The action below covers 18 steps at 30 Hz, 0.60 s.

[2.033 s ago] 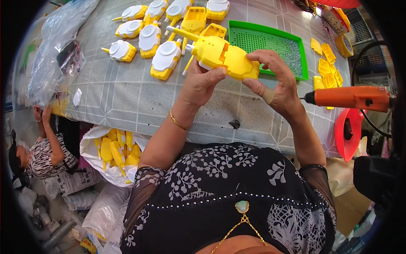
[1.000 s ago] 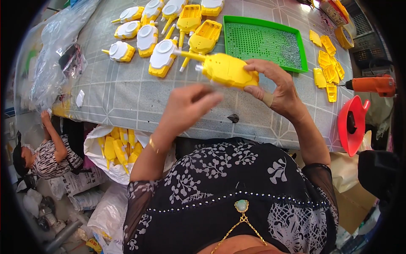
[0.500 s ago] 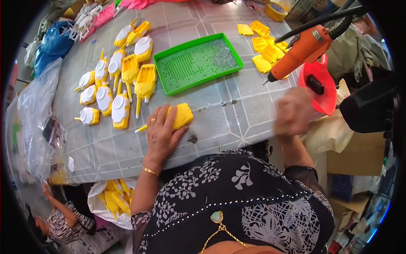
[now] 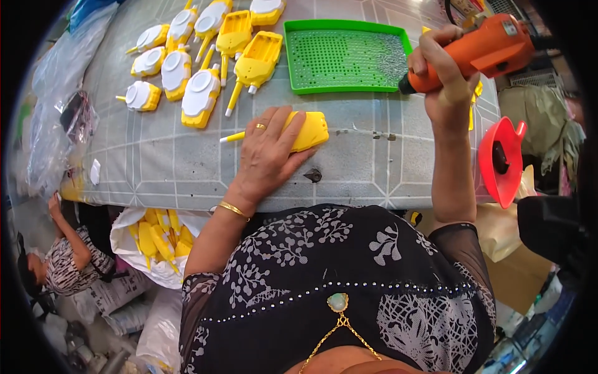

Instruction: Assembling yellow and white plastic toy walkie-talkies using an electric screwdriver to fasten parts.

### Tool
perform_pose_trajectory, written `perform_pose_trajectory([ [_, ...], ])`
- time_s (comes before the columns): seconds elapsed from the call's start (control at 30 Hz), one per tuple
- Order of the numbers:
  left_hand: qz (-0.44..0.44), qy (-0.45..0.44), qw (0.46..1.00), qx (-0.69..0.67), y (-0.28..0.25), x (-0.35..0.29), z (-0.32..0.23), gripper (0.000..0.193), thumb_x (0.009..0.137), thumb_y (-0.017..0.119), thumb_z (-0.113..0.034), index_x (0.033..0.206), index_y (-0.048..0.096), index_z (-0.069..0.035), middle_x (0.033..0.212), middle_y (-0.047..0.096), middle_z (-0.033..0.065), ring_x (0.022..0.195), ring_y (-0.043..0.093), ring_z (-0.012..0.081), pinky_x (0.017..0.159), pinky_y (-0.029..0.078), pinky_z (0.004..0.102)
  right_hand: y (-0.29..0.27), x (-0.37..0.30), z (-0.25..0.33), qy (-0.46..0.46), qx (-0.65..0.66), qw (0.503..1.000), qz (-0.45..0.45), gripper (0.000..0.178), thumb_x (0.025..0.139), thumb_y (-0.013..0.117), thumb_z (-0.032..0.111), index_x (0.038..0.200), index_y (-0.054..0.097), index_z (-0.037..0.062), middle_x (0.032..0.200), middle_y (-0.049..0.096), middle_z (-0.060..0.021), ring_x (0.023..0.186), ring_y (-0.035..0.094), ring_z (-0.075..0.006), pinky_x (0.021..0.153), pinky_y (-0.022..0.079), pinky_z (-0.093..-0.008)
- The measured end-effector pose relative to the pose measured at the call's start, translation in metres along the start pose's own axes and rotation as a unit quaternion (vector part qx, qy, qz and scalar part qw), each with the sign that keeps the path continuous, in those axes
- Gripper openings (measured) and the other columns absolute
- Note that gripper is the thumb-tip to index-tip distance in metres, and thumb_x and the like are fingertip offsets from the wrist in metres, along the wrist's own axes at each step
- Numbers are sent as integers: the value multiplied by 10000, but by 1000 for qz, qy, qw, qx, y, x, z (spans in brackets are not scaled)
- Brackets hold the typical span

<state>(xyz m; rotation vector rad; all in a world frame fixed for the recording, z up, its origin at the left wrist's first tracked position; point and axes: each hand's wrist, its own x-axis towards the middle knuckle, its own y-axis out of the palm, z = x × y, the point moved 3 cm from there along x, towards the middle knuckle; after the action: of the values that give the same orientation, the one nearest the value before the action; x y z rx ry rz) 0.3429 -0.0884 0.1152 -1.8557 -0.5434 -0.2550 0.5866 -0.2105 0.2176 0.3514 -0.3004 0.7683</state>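
while the left hand (image 4: 269,153) pressed flat on a yellow toy casing (image 4: 306,131), the right hand (image 4: 443,78) gripped an orange electric screwdriver (image 4: 479,50) above it.

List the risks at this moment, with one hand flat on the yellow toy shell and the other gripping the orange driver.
1. The left hand covers most of the yellow plastic toy shell, so the bit of the orange electric screwdriver in the right hand could nick a finger.
2. The shell lies unclamped on the grey tiled table and may skid under pressure.
3. The green perforated plastic tray sits close by and could get knocked.
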Motion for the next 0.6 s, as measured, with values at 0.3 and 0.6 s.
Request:
perform_pose_trajectory([
  [0.3, 12, -21, 999, -34, 0, 1, 10, 654, 766, 821, -301, 1323, 591, -46, 1308, 588, 154, 1204, 564, 359, 984, 434, 459, 25, 45, -73, -50, 33, 998, -4, 174, 853, 704, 48, 858, 535, 89, 715, 520, -24, 632, 534, -160, 680, 465, -338],
  [0.6, -4, -8, 1000, -22, 2, 4, 14, 613, 770, 797, -329, 1273, 586, -50, 1244, 575, 138, 1168, 561, 313, 899, 435, 439, 35, 40, -77, -13, 35, 998, -51, 214, 882, 692, 81, 985, 505, 98, 719, 485, 1, 609, 520, -131, 602, 452, -278],
])
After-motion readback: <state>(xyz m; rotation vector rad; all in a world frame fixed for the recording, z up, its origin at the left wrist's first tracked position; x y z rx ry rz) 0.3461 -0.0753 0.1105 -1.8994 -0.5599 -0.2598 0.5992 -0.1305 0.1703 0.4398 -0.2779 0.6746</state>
